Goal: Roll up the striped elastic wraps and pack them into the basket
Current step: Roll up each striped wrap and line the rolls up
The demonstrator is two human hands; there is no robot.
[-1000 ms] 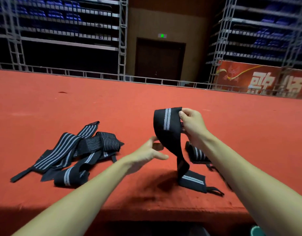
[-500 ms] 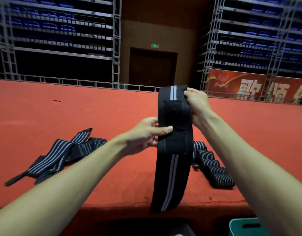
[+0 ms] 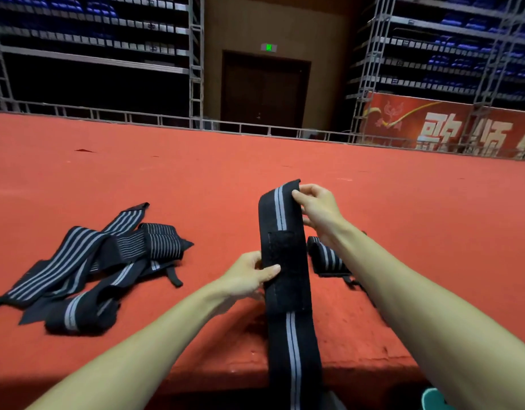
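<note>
1. A long black striped wrap, with two grey stripes down its middle, is held upright over the near edge of a red carpeted stage. Its lower end hangs past that edge and out of view.
2. The right hand pinches the wrap's top end between thumb and fingertips, where the band bends over.
3. The left hand grips the wrap lower down at its left edge. The thumb lies across a plain black fastening patch and the fingers curl behind.
4. Just behind the right forearm, rolled wraps lie on the stage, partly hidden by the arm.
5. To the left, well apart from the held wrap, a pile of loose wraps lies tangled, flat bands crossing one another.
6. A teal shape shows at the bottom right corner, below the stage edge. It may be the basket's rim, but too little shows to be sure.
7. Beyond the stage runs a metal railing. Behind it are a dark double door under a green sign, a red banner with white characters at right, and rows of blue seats.
</note>
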